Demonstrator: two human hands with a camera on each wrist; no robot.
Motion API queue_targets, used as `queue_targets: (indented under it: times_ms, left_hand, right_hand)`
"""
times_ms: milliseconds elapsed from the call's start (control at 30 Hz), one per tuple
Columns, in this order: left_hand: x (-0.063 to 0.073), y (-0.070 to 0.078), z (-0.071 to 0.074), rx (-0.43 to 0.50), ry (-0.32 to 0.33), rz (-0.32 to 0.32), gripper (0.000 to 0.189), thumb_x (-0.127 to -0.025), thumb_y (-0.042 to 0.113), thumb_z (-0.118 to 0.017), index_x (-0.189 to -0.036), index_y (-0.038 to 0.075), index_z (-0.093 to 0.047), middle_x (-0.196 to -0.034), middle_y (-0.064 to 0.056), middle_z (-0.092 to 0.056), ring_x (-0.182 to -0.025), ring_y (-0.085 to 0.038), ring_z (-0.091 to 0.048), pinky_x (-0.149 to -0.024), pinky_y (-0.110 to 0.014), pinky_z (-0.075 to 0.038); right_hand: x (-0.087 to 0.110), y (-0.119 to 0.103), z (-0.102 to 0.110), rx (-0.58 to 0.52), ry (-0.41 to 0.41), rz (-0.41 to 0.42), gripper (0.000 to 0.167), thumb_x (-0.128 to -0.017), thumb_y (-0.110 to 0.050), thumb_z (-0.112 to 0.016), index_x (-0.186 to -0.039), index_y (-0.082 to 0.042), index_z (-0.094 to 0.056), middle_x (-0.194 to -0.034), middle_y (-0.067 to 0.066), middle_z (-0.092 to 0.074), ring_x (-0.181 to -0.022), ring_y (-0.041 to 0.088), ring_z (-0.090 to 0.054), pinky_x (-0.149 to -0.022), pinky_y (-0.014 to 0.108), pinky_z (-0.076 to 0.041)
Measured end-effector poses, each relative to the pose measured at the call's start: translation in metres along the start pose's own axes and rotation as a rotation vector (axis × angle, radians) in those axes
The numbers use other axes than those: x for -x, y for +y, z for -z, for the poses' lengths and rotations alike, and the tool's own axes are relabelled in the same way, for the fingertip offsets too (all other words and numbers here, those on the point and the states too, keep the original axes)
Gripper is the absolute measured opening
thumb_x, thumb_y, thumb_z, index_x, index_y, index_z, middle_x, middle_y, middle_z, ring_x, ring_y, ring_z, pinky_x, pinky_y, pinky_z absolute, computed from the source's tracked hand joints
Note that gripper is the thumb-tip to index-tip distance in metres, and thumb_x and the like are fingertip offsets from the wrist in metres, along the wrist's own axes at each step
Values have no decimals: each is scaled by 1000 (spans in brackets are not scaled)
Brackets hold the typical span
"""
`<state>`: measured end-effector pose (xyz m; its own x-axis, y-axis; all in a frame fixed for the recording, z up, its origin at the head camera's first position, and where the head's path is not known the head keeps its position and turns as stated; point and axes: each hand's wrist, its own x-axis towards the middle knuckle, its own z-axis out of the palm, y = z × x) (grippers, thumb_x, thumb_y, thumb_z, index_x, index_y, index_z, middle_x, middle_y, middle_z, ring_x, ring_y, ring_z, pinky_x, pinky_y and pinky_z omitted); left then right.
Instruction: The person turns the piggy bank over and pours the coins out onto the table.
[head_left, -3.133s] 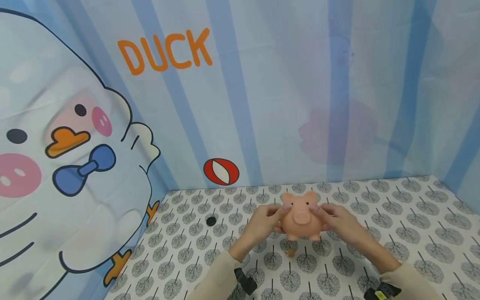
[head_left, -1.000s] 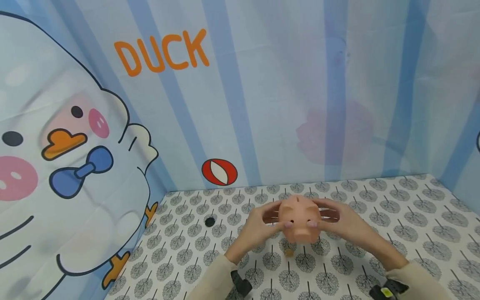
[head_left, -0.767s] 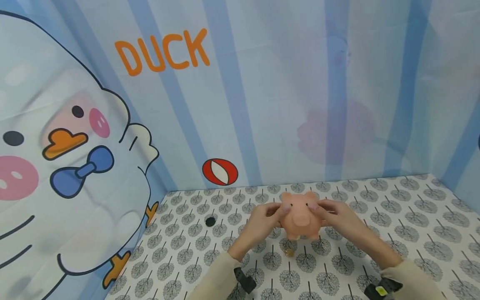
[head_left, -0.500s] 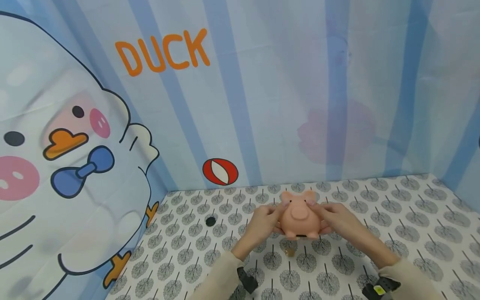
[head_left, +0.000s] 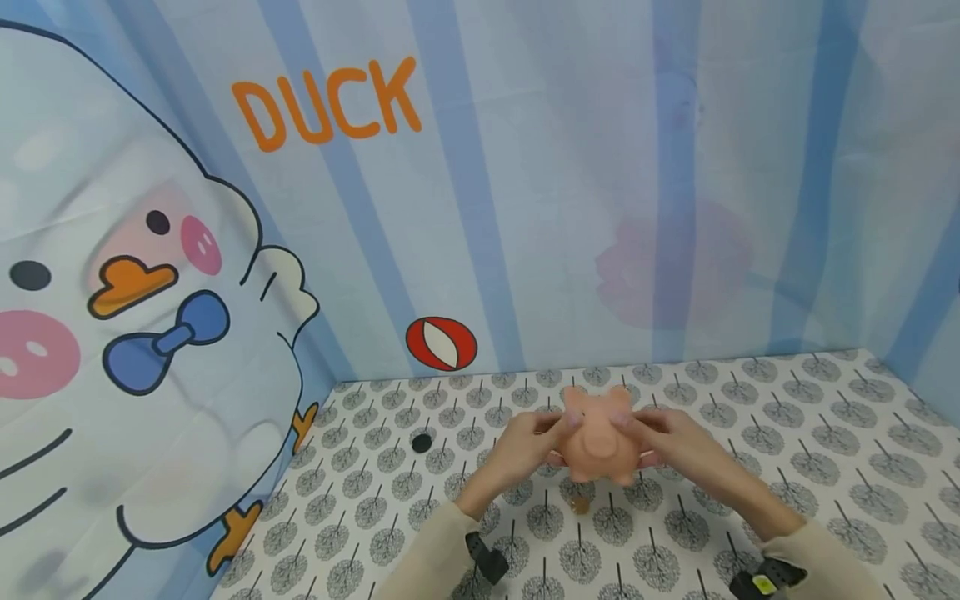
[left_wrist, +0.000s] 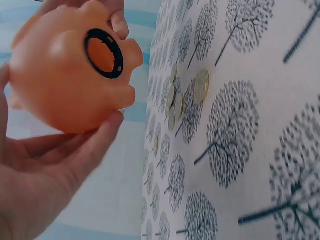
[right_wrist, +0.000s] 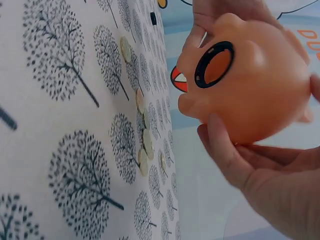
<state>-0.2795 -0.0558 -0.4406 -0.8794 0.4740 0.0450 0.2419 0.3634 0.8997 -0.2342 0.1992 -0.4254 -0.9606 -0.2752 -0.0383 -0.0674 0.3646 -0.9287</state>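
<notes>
A peach-coloured piggy bank (head_left: 598,446) is held up over the table between both hands, its snout facing me. My left hand (head_left: 521,450) grips its left side, thumb near the eye. On the other side my right hand (head_left: 681,442) holds it likewise. In the left wrist view the belly shows a round hole with a black rim (left_wrist: 118,61), and no plug sits in it. Below the pig, several gold coins (left_wrist: 201,86) lie on the cloth; the right wrist view also shows these coins (right_wrist: 147,142). From the head only one coin (head_left: 580,504) shows well.
A small round black plug (head_left: 422,442) lies on the table left of the hands. The cloth (head_left: 360,533) has a tree print. A striped curtain (head_left: 540,208) with a duck picture stands behind and at the left.
The piggy bank has rocked from nose down, its slotted back towards me, to snout raised, then dipped slightly again. Both hands keep their hold. The plug stays in place.
</notes>
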Motion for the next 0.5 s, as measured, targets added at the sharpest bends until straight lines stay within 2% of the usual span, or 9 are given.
queue_targets:
  times_ms: [133, 267, 400, 500]
  left_hand:
    - [5, -1, 6, -58, -18, -39, 62, -97, 54, -72, -145, 16, -64, -133, -8, -74, -113, -18, -75, -91, -28, -64]
    - [9, -2, 8, 11, -45, -56, 64, -89, 35, -85, -147, 18, -62, -140, -8, -70, -119, -21, -73, -95, -27, -64]
    - [12, -2, 8, 69, -64, -76, 77, -81, 26, -93, -149, 20, -59, -148, -7, -64, -129, -24, -69, -102, -26, -61]
    - [16, -3, 6, 51, -68, -168, 86, -78, 23, -96, -153, 22, -54, -154, -6, -58, -139, -26, -62, -109, -23, -55]
  right_hand:
    - [5, 6, 4, 57, 3, 94, 66, -103, -41, -67, -153, -1, -50, -147, 23, -63, -128, 37, -67, -99, 45, -63]
    - [9, 9, 8, 75, -12, 171, 73, -97, -34, -77, -157, -5, -46, -155, 23, -54, -138, 46, -58, -107, 57, -58]
    - [11, 10, 8, 46, -31, 228, 85, -90, -28, -85, -158, -1, -42, -160, 27, -47, -143, 52, -51, -109, 49, -58]
    - [12, 13, 6, 10, -33, 257, 95, -83, -25, -90, -160, -4, -39, -165, 27, -40, -147, 52, -45, -107, 37, -59]
